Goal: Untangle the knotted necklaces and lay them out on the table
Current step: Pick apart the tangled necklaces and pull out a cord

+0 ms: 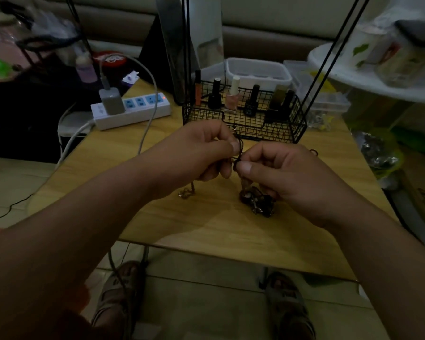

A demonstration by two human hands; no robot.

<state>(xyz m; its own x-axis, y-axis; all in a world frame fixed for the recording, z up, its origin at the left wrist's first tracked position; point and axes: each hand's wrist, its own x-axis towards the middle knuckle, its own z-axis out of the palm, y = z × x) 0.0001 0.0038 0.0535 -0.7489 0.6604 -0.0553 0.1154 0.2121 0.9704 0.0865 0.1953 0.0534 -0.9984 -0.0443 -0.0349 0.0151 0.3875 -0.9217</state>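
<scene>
A dark knotted cord (pixel 239 149) of the tangled necklaces is pinched between both hands above the wooden table (pixel 206 224). My left hand (pixel 201 148) grips it from the left with thumb and fingers closed. My right hand (pixel 277 168) pinches it from the right. Below my right hand a dark clump of beads and chain (pixel 258 201) hangs down and rests on the table. A thin gold chain (pixel 187 192) trails from under my left hand onto the wood. How the strands cross inside the knot is hidden by my fingers.
A black wire basket (pixel 243 121) with several nail polish bottles stands just behind my hands. A white power strip (pixel 133 109) with a charger and cable lies at the back left. Plastic boxes (pixel 322 94) sit at the back right. My sandalled feet show under the near edge.
</scene>
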